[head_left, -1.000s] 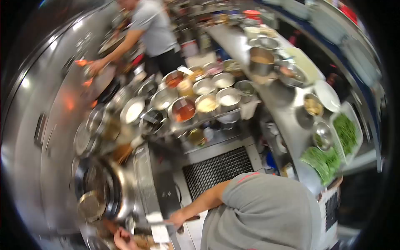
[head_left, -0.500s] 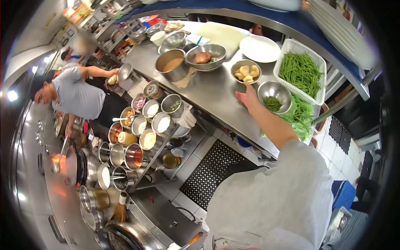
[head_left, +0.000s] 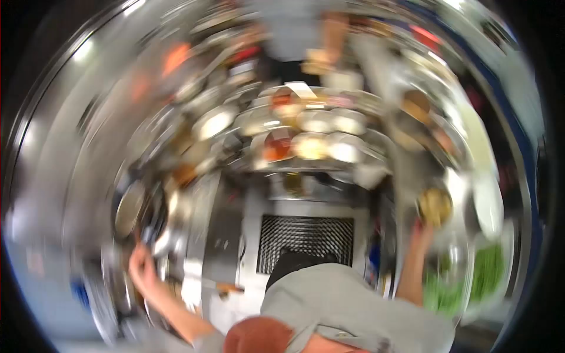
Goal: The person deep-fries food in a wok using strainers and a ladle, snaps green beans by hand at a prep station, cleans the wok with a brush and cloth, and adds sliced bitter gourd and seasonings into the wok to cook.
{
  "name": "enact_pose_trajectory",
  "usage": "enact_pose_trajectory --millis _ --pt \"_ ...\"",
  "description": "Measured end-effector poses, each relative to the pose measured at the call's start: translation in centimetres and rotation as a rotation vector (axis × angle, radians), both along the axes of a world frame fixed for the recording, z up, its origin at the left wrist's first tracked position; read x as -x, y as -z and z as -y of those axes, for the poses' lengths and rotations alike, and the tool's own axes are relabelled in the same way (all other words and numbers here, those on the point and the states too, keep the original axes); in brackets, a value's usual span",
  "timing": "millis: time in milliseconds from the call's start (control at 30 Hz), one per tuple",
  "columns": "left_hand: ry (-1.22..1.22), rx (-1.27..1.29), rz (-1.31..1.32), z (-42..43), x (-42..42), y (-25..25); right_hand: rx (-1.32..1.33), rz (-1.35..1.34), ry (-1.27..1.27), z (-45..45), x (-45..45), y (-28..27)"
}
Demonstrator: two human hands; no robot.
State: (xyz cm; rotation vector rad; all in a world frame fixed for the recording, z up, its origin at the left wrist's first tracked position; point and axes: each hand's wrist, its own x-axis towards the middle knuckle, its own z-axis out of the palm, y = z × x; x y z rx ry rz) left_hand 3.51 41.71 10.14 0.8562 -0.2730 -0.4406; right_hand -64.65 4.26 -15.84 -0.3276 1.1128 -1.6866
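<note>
Motion blur smears the whole head view. My right hand (head_left: 421, 233) is at the near rim of a small metal bowl (head_left: 435, 207) of pale yellow pieces on the right-hand counter; whether its fingers grip the rim is unclear. On the left, my left hand (head_left: 141, 262) reaches to the near edge of a round pan or wok (head_left: 130, 209) by the stove. Its fingers are too smeared to show a grip. Close to my right forearm lies a bowl with green bits (head_left: 452, 257), beside a basket of green beans (head_left: 488, 272).
Ahead, a rack (head_left: 318, 169) holds several metal pots of sauces and ingredients. A co-worker (head_left: 294, 29) stands behind it. A white plate (head_left: 488, 206) sits on the right counter. A black mat (head_left: 306, 235) covers the floor before me. An orange-handled tool (head_left: 228, 287) lies at lower left.
My view has swung left from the counter to face the pot rack. The left hand has come into view by the stove. My right hand stays by the bowl of yellow pieces.
</note>
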Motion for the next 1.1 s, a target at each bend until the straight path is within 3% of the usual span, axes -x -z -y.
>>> enact_pose_trajectory --millis 33,67,100,133,167,200,367,433,467,533,633,733,767,800,867,933,967,1000,1033,1067,1100 --pt "0.067 0.062 0.076 -1.6 -0.7 -0.3 0.053 0.020 -0.084 -1.2 -3.7 -3.3" --pt "-0.208 0.040 -0.136 -0.9 -0.9 -1.5 0.025 0.058 -0.163 -1.8 -7.5 -5.5" --pt "-0.114 0.150 -0.159 -3.1 -3.8 -0.7 -0.199 0.022 -0.237 -1.0 -7.4 -1.6" --pt "-0.204 0.165 -0.151 -3.3 -4.8 -1.0 -0.226 -0.048 -0.364 -1.0 -10.3 -1.9" --pt "-0.070 0.178 -0.295 -4.3 -7.0 -1.4 -0.206 -0.013 -0.501 -0.6 -13.6 -1.9" --pt "-0.208 0.079 -0.248 -4.2 -7.3 -2.7 -0.309 0.001 -0.591 -1.5 -18.5 -6.2" --pt "-0.516 -0.347 -0.145 -5.9 -16.4 -4.5 -0.297 -0.045 -1.160 -0.2 -33.5 -9.1" --pt "-0.593 -0.746 0.008 -8.3 -22.1 -1.8 -0.289 -0.086 -1.273 0.1 -39.2 -10.9" --pt "-0.608 -0.747 0.000 -9.5 -24.9 -0.3 -0.275 -0.110 -1.358 0.3 -41.5 -11.0" --pt "-0.809 -1.300 0.087 -11.8 -29.1 3.2 -0.261 -0.121 -1.474 0.5 -45.9 -11.2" --pt "-0.671 -1.352 0.012 -13.4 -31.9 8.1 -0.254 -0.074 -1.609 0.3 -51.5 -12.0" --pt "-0.717 -1.184 -0.080 -13.9 -32.3 8.9 -0.135 -0.212 -1.731 1.0 -56.6 -13.6" --pt "-0.694 -1.009 -0.087 -12.0 -29.1 5.9 -0.105 -0.288 -1.723 1.2 -58.6 -14.1" --pt "-0.739 -1.053 -0.046 -12.6 -28.4 6.1 -0.017 -0.293 -1.757 1.7 -61.0 -14.5" --pt "-0.680 -1.097 0.047 -9.3 -21.9 1.7 0.109 -0.282 -1.859 3.3 -64.9 -15.7" --pt "-0.727 -0.923 0.046 -6.3 -15.2 -0.8 0.232 -0.285 -1.971 4.6 -70.9 -17.3" --pt "-0.711 -0.885 0.022 -4.7 -12.6 -2.2 0.463 -0.297 -1.909 4.1 -73.5 -19.5" --pt "-0.718 -0.889 0.021 -3.1 -10.9 -3.6 0.468 -0.281 -1.858 3.7 -76.7 -19.6" --pt "-0.639 -0.743 -0.069 -2.0 -8.7 -4.5 0.674 -0.420 -1.816 3.8 -80.8 -18.7" --pt "-0.580 -0.598 -0.171 -1.4 -6.1 -4.6 0.623 -0.423 -1.886 2.7 -82.3 -22.1" --pt "-0.589 -0.493 -0.278 -0.7 -4.4 -4.8 0.803 -0.462 -1.818 1.7 -85.6 -22.1"
